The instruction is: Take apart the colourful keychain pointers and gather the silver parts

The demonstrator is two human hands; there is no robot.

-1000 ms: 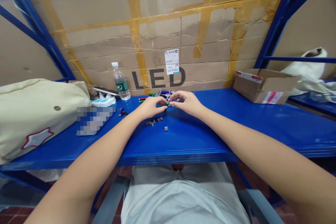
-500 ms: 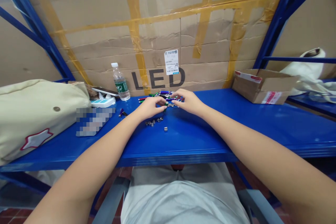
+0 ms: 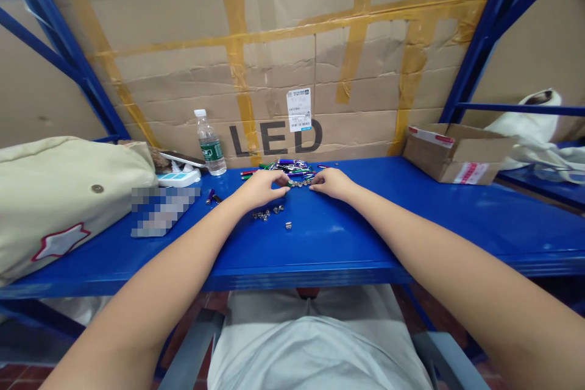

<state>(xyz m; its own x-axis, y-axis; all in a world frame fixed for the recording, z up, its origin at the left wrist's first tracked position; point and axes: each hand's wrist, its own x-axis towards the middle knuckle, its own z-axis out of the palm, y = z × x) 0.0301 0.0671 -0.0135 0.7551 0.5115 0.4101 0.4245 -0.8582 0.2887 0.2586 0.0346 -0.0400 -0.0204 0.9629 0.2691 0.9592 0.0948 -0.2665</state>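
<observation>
My left hand is closed, thumb and forefinger pinching a small green tube-shaped piece. Across from it, my right hand is down at the tabletop with its fingertips together, at the right end of a row of small metal pieces. Whatever those fingertips hold is too small to make out. Just behind both hands lies a heap of blue, green and red pen-like tubes. Nearer to me are a cluster of small silvery metal pieces and a separate silvery piece.
On the left of the blue table are a cream bag, a water bottle, a white device and two dark tubes. An open cardboard box stands at right. A large cardboard sheet backs the table.
My right hand has lowered from above the pens to the row of metal pieces, its fingers closing together. My left hand keeps hold of the green piece almost in place.
</observation>
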